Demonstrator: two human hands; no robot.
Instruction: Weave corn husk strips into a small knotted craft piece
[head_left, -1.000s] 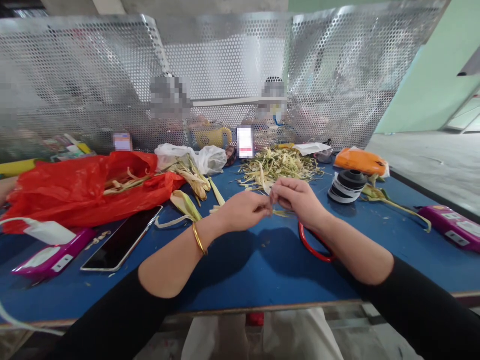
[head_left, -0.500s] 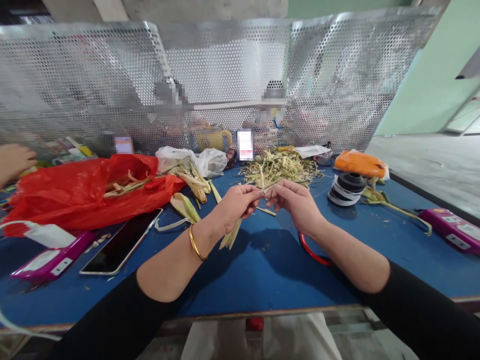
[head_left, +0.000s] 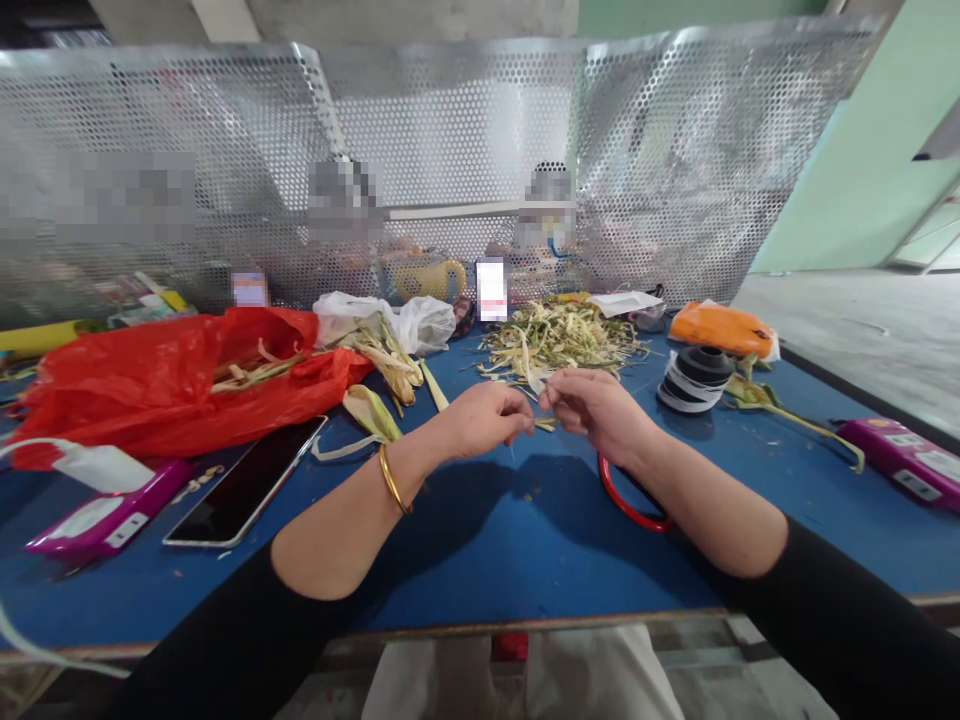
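Note:
My left hand (head_left: 491, 418) is raised over the blue table (head_left: 480, 560), its fingers curled in and pressed together; what they pinch is hidden. Close beside it, my right hand (head_left: 596, 408) is closed, thumb against fingers, with a pale strip of corn husk (head_left: 535, 382) at the fingertips. A small gap separates the two hands. Just behind them lies a heap of shredded corn husks (head_left: 574, 335). A red loop (head_left: 634, 508) lies partly hidden beneath my right forearm. Left of my left hand are a wider husk leaf (head_left: 369, 410) and a dry husk bundle (head_left: 397, 372).
At left are a red plastic bag (head_left: 165, 375), a phone (head_left: 244, 490) and a purple power strip (head_left: 105, 520). To the right stand a black spool (head_left: 701, 372), an orange packet (head_left: 724, 328) and another purple power strip (head_left: 904, 455). A perforated metal screen (head_left: 450, 130) closes the back.
My hands have moved slightly apart. The husk tail that hung below my left hand no longer shows there. Another person's hand at the far left has gone out of view.

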